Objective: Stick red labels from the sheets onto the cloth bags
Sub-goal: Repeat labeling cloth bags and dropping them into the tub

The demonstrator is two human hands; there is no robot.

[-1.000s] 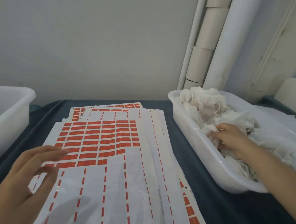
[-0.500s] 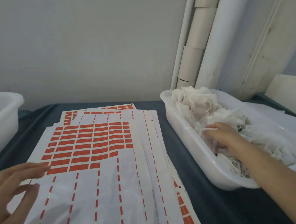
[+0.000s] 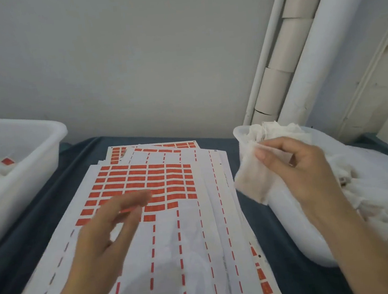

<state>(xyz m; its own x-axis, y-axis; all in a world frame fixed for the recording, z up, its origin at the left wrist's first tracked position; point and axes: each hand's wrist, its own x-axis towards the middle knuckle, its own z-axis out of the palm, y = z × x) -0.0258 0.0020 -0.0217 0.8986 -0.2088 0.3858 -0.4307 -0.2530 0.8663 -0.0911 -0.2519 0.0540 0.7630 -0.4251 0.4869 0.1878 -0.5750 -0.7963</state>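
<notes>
No writing can be read anywhere. The red labels (image 3: 144, 183) on the top sheet (image 3: 174, 244) are plain red rectangles from here — whatever print they carry is too small and blurred to make out. The same holds for the red label (image 3: 7, 161) in the left tub (image 3: 33, 149) and the labels along the near right edge of the stack — nothing legible.

Hands: we count two, left hand (image 3: 106, 237) and right hand (image 3: 303, 171).
Tubs: we see two, left tub (image 3: 22, 165) and right tub (image 3: 289, 220).
Held cloth bag (image 3: 253, 179): one.
Label sheets (image 3: 174, 244): several, overlapping; we cannot count them.
</notes>
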